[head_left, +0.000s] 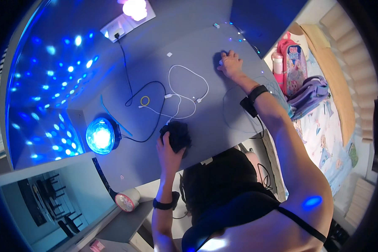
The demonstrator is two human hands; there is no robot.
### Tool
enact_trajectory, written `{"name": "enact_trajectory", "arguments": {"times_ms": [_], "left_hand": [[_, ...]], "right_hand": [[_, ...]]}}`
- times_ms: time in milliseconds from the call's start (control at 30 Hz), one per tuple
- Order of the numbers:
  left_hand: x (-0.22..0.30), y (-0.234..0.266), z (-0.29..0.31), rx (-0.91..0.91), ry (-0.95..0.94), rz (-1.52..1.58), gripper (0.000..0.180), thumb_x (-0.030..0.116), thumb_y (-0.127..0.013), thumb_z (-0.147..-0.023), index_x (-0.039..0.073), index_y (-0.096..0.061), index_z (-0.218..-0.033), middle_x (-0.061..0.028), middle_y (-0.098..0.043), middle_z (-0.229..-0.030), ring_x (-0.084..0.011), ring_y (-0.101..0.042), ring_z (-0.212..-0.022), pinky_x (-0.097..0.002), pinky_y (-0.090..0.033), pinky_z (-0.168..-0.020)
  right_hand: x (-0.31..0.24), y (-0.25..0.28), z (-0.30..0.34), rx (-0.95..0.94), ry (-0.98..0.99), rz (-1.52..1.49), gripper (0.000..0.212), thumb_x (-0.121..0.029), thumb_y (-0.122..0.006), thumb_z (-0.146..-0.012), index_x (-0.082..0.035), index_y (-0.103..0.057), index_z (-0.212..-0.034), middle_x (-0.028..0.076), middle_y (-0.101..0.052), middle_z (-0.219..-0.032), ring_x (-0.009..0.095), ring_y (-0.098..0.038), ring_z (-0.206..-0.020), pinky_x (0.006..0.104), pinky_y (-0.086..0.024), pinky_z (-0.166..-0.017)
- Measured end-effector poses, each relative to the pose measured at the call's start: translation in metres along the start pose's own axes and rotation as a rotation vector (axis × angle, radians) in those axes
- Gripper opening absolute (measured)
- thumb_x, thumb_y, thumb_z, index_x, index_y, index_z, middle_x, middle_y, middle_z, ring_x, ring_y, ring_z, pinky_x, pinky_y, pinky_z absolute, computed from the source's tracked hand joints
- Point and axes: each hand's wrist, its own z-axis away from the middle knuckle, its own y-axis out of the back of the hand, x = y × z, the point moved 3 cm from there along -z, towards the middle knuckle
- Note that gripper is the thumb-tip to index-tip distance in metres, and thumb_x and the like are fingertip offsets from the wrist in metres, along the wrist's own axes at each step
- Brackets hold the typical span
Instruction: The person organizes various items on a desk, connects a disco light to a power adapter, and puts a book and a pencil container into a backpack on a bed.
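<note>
meanwhile, left hand (pixel 170 153) curled around a black bundle (pixel 178 135), right hand (pixel 232 66) outstretched across grey desk (pixel 212 117), grip unclear

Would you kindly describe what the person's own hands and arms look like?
The left hand and right hand are ungloved, the arms sleeveless. There is a black left wristband and a black right wristband; beside the latter is a black boxy unit with a dark cable.
</note>
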Motion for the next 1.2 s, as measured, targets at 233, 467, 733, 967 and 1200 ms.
{"name": "enact_trajectory", "arguments": {"times_ms": [233, 467, 733, 967, 1200], "left_hand": [[-0.013, 0.021, 0.009, 0.049, 0.122, 0.002, 0.077, 0.009, -0.077, -0.060, 0.005, -0.037, -0.126, -0.0213, -0.044, -0.115, -0.0397, -0.045, -0.107, -0.0428, -0.039, -0.090], [-0.022, 0.040, 0.027, 0.115, 0.200, 0.128, 0.078, 0.006, -0.077, -0.058, 0.002, -0.037, -0.125, -0.0202, -0.045, -0.114, -0.0372, -0.046, -0.106, -0.0410, -0.039, -0.091], [-0.054, 0.037, 0.034, 0.199, 0.188, 0.180, 0.074, 0.007, -0.077, -0.060, 0.002, -0.039, -0.123, -0.0188, -0.046, -0.113, -0.0369, -0.047, -0.105, -0.0398, -0.039, -0.092], [-0.069, 0.037, 0.015, 0.184, 0.129, 0.163, 0.073, 0.013, -0.078, -0.061, 0.001, -0.040, -0.123, -0.0199, -0.045, -0.115, -0.0377, -0.047, -0.106, -0.0406, -0.039, -0.091], [-0.089, 0.047, 0.007, 0.146, 0.088, 0.116, 0.075, 0.011, -0.078, -0.060, 0.006, -0.039, -0.124, -0.0210, -0.045, -0.112, -0.0406, -0.046, -0.103, -0.0435, -0.040, -0.088]], "right_hand": [[-0.095, -0.034, -0.073, -0.068, 0.562, -0.218, 0.047, -0.009, -0.059, -0.073, -0.010, -0.052, -0.120, 0.015, -0.049, -0.122, 0.032, -0.049, -0.110, 0.0380, -0.039, -0.095], [-0.145, -0.072, -0.102, -0.166, 0.782, -0.144, 0.041, -0.004, -0.059, -0.068, -0.005, -0.057, -0.109, 0.017, -0.053, -0.118, 0.033, -0.049, -0.110, 0.0374, -0.039, -0.095], [-0.113, -0.051, -0.056, -0.180, 0.712, -0.051, 0.017, -0.006, -0.061, -0.068, -0.003, -0.055, -0.083, 0.018, -0.060, -0.086, 0.034, -0.058, -0.086, 0.0404, -0.047, -0.077], [-0.055, -0.037, 0.064, -0.280, 0.508, -0.174, 0.014, -0.006, -0.057, -0.074, -0.002, -0.054, -0.086, 0.019, -0.060, -0.079, 0.035, -0.059, -0.078, 0.0419, -0.048, -0.071], [-0.066, -0.015, 0.147, -0.316, 0.222, -0.604, 0.015, 0.000, -0.063, -0.073, -0.003, -0.057, -0.087, 0.013, -0.062, -0.075, 0.024, -0.061, -0.071, 0.0333, -0.048, -0.067]]}}
